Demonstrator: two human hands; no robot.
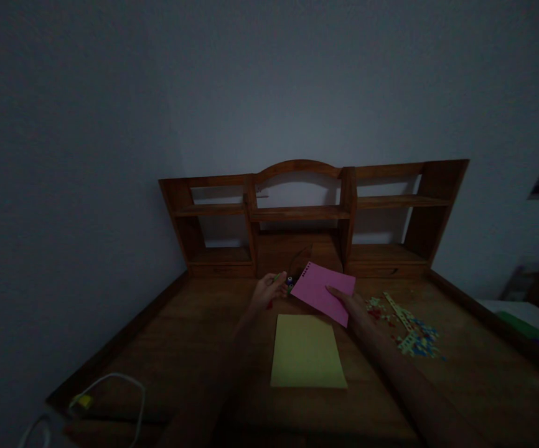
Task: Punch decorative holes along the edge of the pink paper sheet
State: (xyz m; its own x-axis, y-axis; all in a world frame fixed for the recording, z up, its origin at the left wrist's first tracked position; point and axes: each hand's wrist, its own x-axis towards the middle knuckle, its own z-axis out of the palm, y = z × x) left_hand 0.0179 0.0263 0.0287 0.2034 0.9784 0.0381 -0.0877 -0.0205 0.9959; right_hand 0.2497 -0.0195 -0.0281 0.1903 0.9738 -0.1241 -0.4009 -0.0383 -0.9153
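dim light. right hand (354, 306) pinches pink sheet (322, 292) at its 4 o'clock edge. the sheet is held tilted above the wooden desk (195, 336), with a row of punched holes along its 10 o'clock edge. left hand (266, 292) curled closed on small green-and-blue object (287, 281) just beside the sheet's 9 o'clock corner; too dark to tell what kind of object. yellow sheet (307, 351) lies flat on the desk at 6 o'clock of pink sheet. coloured paper bits (412, 333) scattered at 3 o'clock. hutch (297, 214) at 12 o'clock.

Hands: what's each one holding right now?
Left hand: closed on a small object, too dark to identify.
Right hand: holding the pink sheet.
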